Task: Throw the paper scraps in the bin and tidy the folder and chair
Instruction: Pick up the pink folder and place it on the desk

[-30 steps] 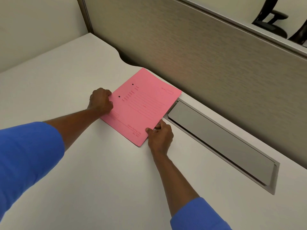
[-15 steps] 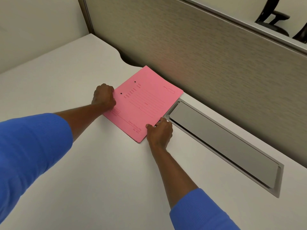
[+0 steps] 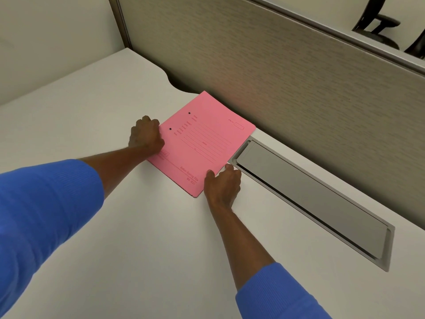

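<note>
Since a second ago, nothing has moved much: on the white desk (image 3: 138,226), near its back edge, the pink folder (image 3: 202,143) lies flat. Left hand (image 3: 146,135) is fisted at its left edge; right hand (image 3: 222,184) presses loosely curled fingers on its near edge.

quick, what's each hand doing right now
Left hand: curled shut, knuckles on the pink folder's left edge.
Right hand: open, fingertips against the folder's near-right edge.
</note>
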### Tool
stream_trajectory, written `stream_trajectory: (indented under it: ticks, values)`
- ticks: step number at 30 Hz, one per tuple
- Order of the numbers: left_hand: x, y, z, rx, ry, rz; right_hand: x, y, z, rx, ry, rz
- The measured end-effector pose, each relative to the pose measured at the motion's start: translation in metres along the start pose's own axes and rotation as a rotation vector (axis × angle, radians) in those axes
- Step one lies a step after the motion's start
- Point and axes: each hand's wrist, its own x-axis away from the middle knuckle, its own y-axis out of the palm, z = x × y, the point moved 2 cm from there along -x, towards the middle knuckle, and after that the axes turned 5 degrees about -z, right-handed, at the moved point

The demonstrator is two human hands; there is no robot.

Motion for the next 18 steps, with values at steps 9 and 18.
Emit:
stream_trajectory:
  ticks: [9, 18]
  values:
    - [0.052, -0.027, -0.019, -0.008, -0.087, 0.115, 0.047, -0.022, 0.022, 0.068, 0.022, -0.026]
    - [0.152, -0.039, -0.07, 0.142, 0.012, -0.059, 0.146, -0.031, 0.048, 0.144, -0.018, -0.113]
